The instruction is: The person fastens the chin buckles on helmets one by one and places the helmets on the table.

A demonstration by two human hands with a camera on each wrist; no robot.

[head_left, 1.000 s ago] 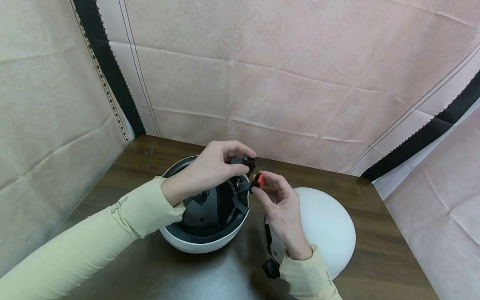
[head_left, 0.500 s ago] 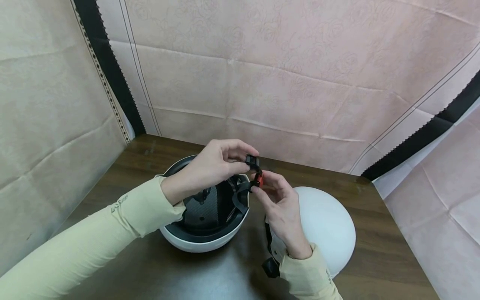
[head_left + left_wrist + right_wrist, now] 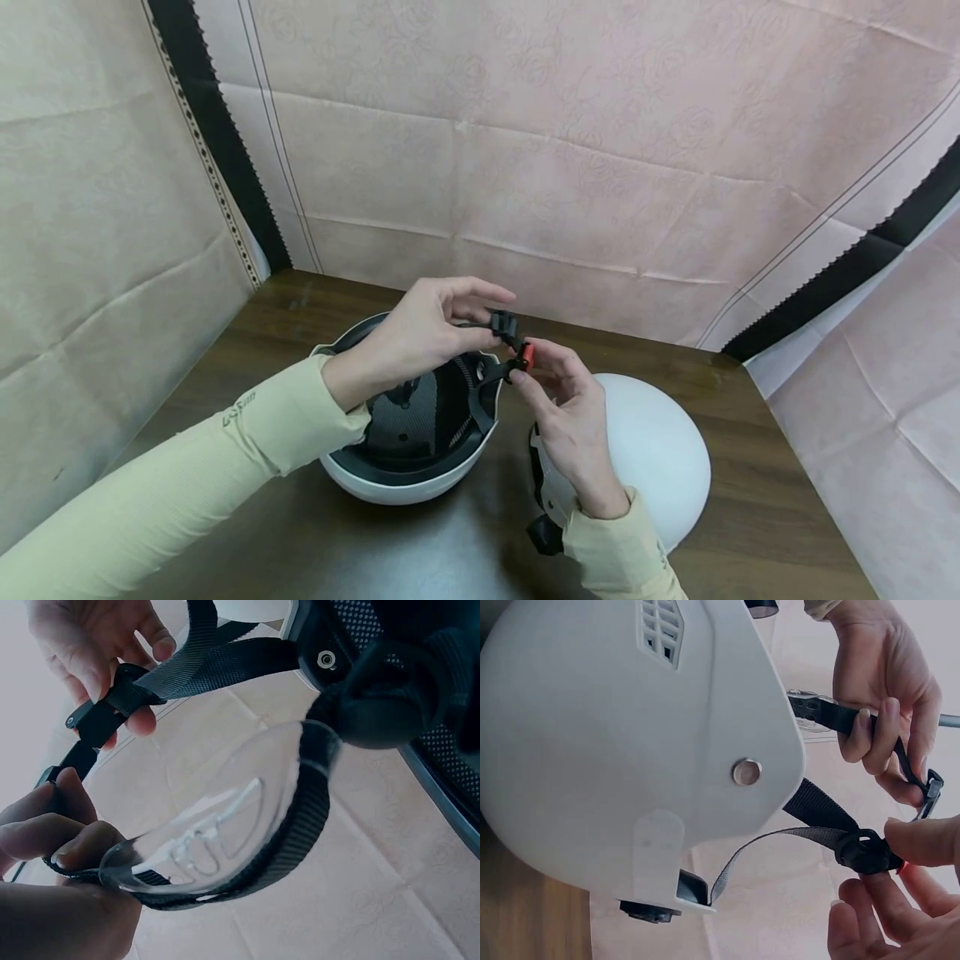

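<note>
An upturned white helmet (image 3: 405, 493) with a dark lining rests on the table. Above its right side, my left hand (image 3: 435, 333) holds the black chin strap (image 3: 262, 881), its fingers curled around it beside a black buckle part (image 3: 504, 325). My right hand (image 3: 570, 408) pinches the other buckle half, a black piece with a red tab (image 3: 528, 357), between thumb and fingers. In the left wrist view a dark tongue bridges the two hands, so the halves meet; whether they are fully latched I cannot tell. A clear chin cup (image 3: 217, 825) sits on the strap.
A second white helmet (image 3: 660, 458) lies dome up to the right, beside and beneath my right forearm, with a black part (image 3: 545, 535) at its near left. The brown wooden table (image 3: 780, 500) ends at pale cloth walls (image 3: 525, 167) behind and at both sides.
The two buckle halves were apart a second ago and have come together. My left hand's buckle part has moved slightly right and down; my right hand has since shifted a little right.
</note>
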